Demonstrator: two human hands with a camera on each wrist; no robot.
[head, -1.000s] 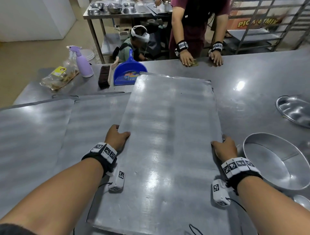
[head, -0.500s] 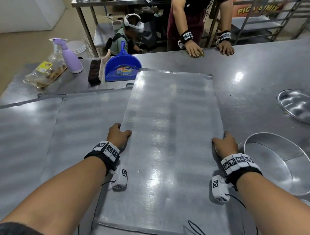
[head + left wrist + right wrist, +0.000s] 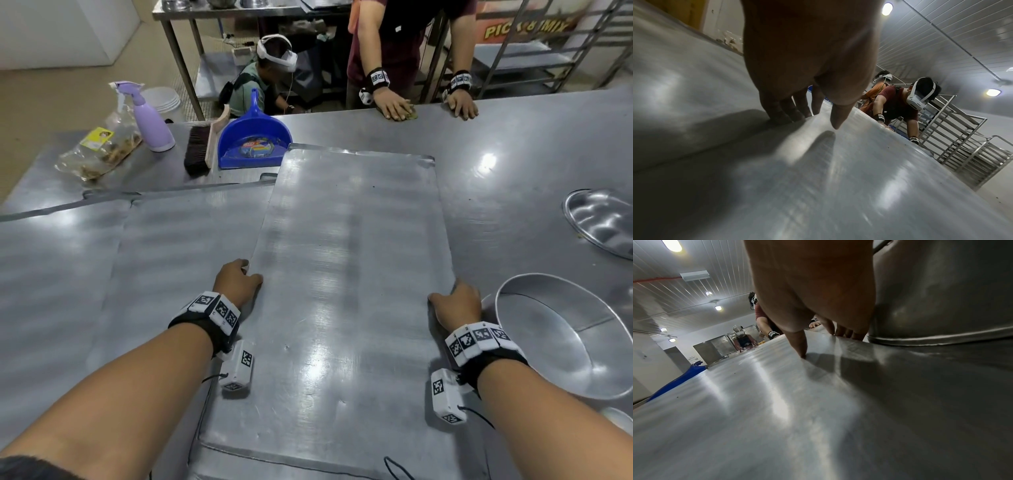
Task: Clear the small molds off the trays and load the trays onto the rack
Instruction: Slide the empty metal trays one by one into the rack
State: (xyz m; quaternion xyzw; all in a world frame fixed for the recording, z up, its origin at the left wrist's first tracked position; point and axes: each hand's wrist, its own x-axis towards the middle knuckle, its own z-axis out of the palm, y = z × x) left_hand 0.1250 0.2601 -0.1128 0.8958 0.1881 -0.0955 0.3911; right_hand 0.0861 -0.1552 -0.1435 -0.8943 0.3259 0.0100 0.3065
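Note:
A large flat metal tray (image 3: pixel 349 274) lies lengthwise on the steel table in front of me, with nothing on its surface. My left hand (image 3: pixel 239 277) grips its left long edge, and my right hand (image 3: pixel 455 301) grips its right long edge. In the left wrist view the fingers (image 3: pixel 785 113) curl down over the edge of the tray (image 3: pixel 838 178) and the thumb points onto its top. The right wrist view shows the thumb (image 3: pixel 799 344) pressing on the tray (image 3: pixel 777 402) while the fingers hook over the rim. A metal rack (image 3: pixel 534 51) stands beyond the table at the far right.
A deep round pan (image 3: pixel 561 335) sits close to my right hand, with a shallow round tray (image 3: pixel 603 219) behind it. More flat trays (image 3: pixel 102 257) lie to the left. A blue dustpan (image 3: pixel 253 140), brush (image 3: pixel 197 150), spray bottle (image 3: pixel 150 123) and bag (image 3: pixel 99 150) stand beyond them. Another person's hands (image 3: pixel 394 106) rest on the far edge.
Both hands keep the same hold on the tray's long edges. The head view has shifted a little and the tray has barely moved.

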